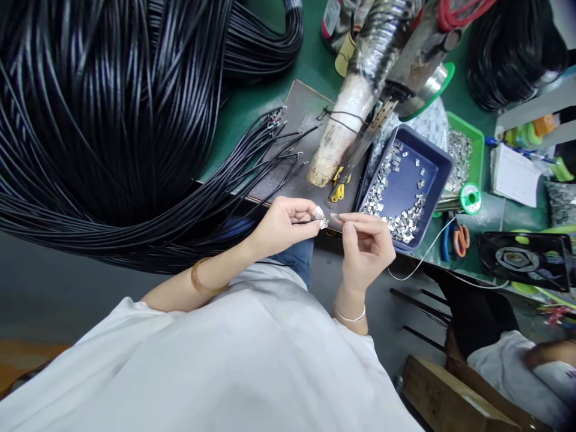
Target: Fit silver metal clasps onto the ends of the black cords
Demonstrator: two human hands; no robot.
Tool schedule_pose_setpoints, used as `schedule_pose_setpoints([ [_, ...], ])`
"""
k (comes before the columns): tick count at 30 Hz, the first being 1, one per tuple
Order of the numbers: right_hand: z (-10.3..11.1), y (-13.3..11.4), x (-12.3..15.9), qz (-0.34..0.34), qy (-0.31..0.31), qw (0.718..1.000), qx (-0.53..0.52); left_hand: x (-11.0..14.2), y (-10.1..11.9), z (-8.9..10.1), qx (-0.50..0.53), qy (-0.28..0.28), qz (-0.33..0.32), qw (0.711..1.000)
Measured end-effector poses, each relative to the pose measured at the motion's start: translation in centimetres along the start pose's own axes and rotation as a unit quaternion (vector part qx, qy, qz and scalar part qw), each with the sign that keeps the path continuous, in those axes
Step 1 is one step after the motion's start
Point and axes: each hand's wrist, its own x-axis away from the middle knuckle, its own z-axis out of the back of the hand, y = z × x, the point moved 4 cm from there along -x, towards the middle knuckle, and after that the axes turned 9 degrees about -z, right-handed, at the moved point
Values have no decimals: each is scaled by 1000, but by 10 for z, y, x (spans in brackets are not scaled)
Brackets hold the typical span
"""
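Observation:
My left hand pinches the end of a black cable between thumb and fingers. At its fingertips sits a small silvery metal connector, and a white wrap covers one fingertip. My right hand is closed in a pinch just to the right of that connector, and whatever lies between its fingertips is too small to name. Close by on the right stands a dark blue tray with many loose metal connector pieces. Stripped ends of black cables fan out over a brown board ahead of my left hand.
A large heap of black cable fills the left. A plastic-wrapped duct comes down over the board near yellow-handled cutters. Right lie a green bin, a solder spool, orange-handled pliers and a black fan. Another person sits lower right.

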Motion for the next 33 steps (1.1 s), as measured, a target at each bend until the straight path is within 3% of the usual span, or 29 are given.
schedule_pose_setpoints([
  [3,-3,-11,7,117,14,991,63,-2,5,0,6,-1,-1,1000],
  [5,-5,-10,10,145,5,986,82,-3,6,1,17,7,-3,1000],
  [11,-5,9,4,53,0,998,33,-6,4,4,29,27,3,999],
  [21,-11,5,1,177,-17,968,176,-12,0,8,30,63,0,998],
  [33,-17,5,-5,167,-4,971,169,-17,5,5,16,108,-34,993],
])
